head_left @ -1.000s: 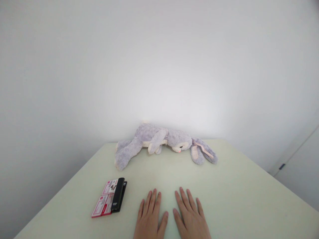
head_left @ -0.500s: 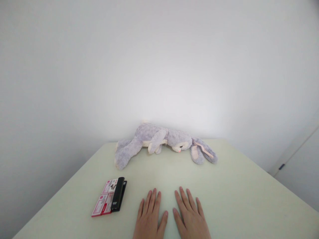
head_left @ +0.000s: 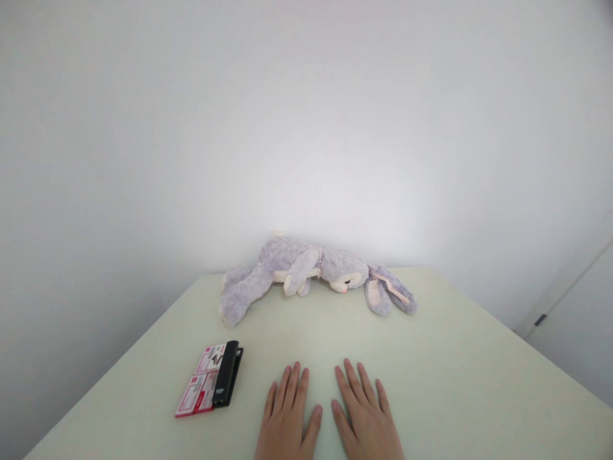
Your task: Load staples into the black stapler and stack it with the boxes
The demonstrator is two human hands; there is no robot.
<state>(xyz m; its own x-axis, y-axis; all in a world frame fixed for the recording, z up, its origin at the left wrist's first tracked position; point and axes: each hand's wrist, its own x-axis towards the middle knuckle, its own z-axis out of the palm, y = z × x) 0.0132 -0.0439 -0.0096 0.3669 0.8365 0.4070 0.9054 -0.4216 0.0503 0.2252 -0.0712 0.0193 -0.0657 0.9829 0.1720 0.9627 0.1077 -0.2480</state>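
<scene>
The left hand (head_left: 287, 418) and the right hand (head_left: 366, 418) lie flat on the table (head_left: 454, 370), fingers spread, holding nothing. A red and black pack (head_left: 211, 380) sits near the left hand. A gray toy bunny (head_left: 306, 271) lies far back.

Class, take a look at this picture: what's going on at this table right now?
A person sits at a pale table with both hands flat on it, palms down, holding nothing. The left hand and right hand lie side by side near the front edge, fingers spread. To the left of the left hand lies a black stapler in red and white packaging, untouched. At the far edge, against the wall, a grey plush rabbit lies on its side, out of contact with either hand.
</scene>
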